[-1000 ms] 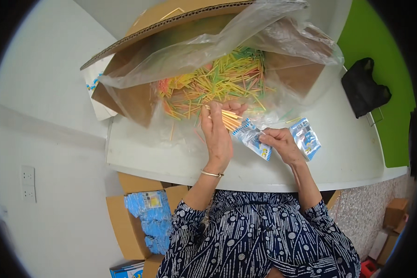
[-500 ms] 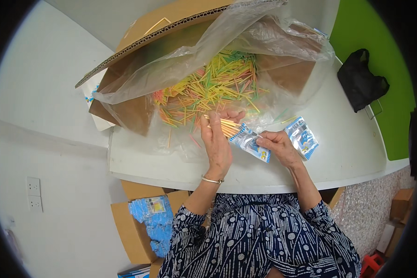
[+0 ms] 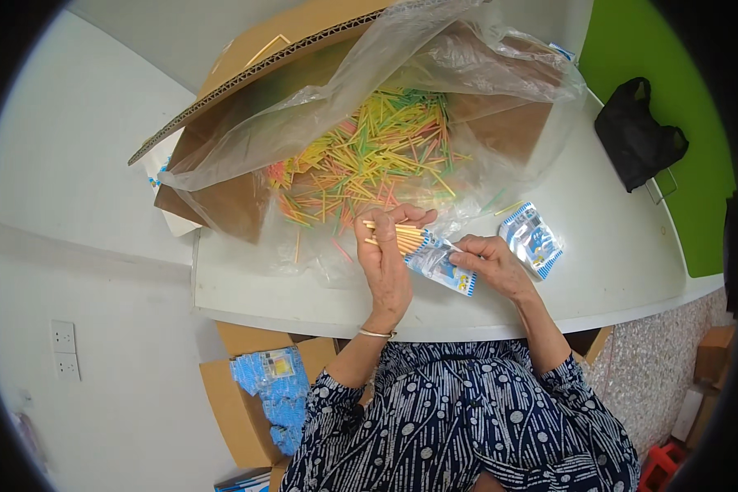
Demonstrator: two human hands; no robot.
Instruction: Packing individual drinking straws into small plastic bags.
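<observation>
My left hand (image 3: 385,266) is closed around a bundle of thin pale-yellow sticks (image 3: 403,237), with a silver bangle on its wrist. One end of the bundle sits at the mouth of a small blue-and-white plastic packet (image 3: 441,266). Thumb and fingers of my right hand (image 3: 488,264) pinch that packet near its upper edge and keep it tilted. Just right of this hand, a stack of similar flat packets (image 3: 533,239) lies on the white table (image 3: 615,271). Beyond my hands, a pile of loose yellow, pink and green sticks (image 3: 385,152) spills from a plastic-lined cardboard box.
The cardboard box (image 3: 512,131) lies open toward me, its clear plastic liner (image 3: 320,107) draped over the opening. A black bag (image 3: 640,139) rests at the table's right edge. Below left, an open carton (image 3: 230,410) contains blue packets (image 3: 279,394).
The bundle of sticks and the packet have shifted slightly, and the fingers of my left hand have spread a little around the sticks. Both hands keep their hold.
</observation>
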